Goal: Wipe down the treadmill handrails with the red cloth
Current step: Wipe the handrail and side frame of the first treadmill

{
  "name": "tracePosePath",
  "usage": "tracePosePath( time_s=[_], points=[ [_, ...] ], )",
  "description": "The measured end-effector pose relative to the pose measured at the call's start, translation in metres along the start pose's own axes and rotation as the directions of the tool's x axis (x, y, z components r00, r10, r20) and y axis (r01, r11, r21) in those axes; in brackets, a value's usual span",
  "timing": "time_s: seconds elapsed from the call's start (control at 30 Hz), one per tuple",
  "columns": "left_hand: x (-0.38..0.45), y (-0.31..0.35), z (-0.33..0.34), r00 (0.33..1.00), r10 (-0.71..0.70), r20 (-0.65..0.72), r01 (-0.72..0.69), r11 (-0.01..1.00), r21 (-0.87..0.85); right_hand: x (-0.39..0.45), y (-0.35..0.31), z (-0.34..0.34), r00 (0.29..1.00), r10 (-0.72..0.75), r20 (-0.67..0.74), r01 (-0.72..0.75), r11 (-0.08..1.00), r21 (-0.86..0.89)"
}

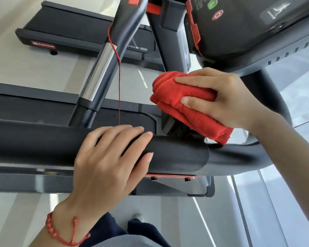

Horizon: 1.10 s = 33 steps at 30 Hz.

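A thick black padded handrail [34, 141] runs across the middle of the head view. My left hand [107, 161] lies over it, fingers curled round the padded end, a red bead bracelet on the wrist. My right hand [226, 98] grips a folded red cloth [189, 104] just above and behind the rail's right end, where the rail curves up toward the console. The cloth's lower corner hangs down to the rail near a black bracket. A second handrail [103, 68], black with a chrome section, slopes up at the back.
The treadmill console [248, 24] with green and red buttons sits at the top right. A thin red safety cord [119, 82] hangs down from the top. The treadmill deck [34, 107] lies below, a second treadmill [75, 29] behind. My legs and a shoe show at the bottom.
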<state>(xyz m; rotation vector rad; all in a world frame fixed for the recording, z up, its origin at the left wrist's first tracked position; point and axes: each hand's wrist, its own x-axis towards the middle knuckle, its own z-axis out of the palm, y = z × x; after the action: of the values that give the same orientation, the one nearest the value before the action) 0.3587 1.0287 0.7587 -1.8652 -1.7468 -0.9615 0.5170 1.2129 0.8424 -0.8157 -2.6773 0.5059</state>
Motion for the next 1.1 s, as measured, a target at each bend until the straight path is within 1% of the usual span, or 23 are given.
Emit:
tracePosePath(
  time_s=[0.13,0.2,0.37,0.43,0.57,0.67,0.73,0.83,0.93,1.1],
  points=[
    [0.0,0.0,0.001,1.0,-0.003,-0.01,0.004,1.0,0.01,-0.006,-0.002,-0.001,0.997,-0.053,0.047,0.055,0.998,-0.03],
    [0.0,0.0,0.001,1.0,-0.002,-0.014,0.003,1.0,0.013,-0.007,-0.002,-0.002,0.996,-0.057,0.063,0.06,0.998,-0.036],
    [0.002,0.0,0.002,1.0,-0.008,-0.017,0.008,1.0,0.012,0.015,-0.008,0.004,1.0,0.013,-0.011,-0.013,0.999,-0.037],
    [0.002,0.001,0.002,1.0,-0.009,-0.021,0.009,1.0,0.011,0.016,-0.007,0.005,1.0,0.024,-0.014,-0.025,0.999,-0.037],
    [0.002,0.001,0.001,1.0,0.003,-0.007,-0.003,1.0,0.014,-0.007,-0.005,-0.003,0.997,-0.064,0.037,0.066,0.997,-0.041],
    [0.003,0.002,0.0,1.0,0.002,-0.006,-0.002,1.0,0.008,-0.025,-0.001,-0.009,0.995,-0.096,0.01,0.096,0.995,-0.033],
    [0.006,0.005,0.0,1.0,-0.002,-0.004,0.002,1.0,-0.024,-0.031,0.003,-0.011,0.997,-0.082,0.007,0.082,0.996,-0.035],
    [0.01,0.014,0.002,1.0,0.008,0.005,-0.007,0.998,-0.066,-0.038,0.017,-0.017,0.999,-0.032,0.039,0.033,0.999,-0.043],
    [0.012,0.024,0.008,0.999,0.029,0.026,-0.027,0.995,-0.092,-0.048,0.032,-0.029,1.0,0.021,0.015,-0.02,0.998,-0.066],
    [0.013,0.027,0.012,0.999,0.028,0.024,-0.026,0.998,-0.061,-0.051,0.028,-0.02,1.0,-0.011,0.013,0.012,0.998,-0.067]
  ],
)
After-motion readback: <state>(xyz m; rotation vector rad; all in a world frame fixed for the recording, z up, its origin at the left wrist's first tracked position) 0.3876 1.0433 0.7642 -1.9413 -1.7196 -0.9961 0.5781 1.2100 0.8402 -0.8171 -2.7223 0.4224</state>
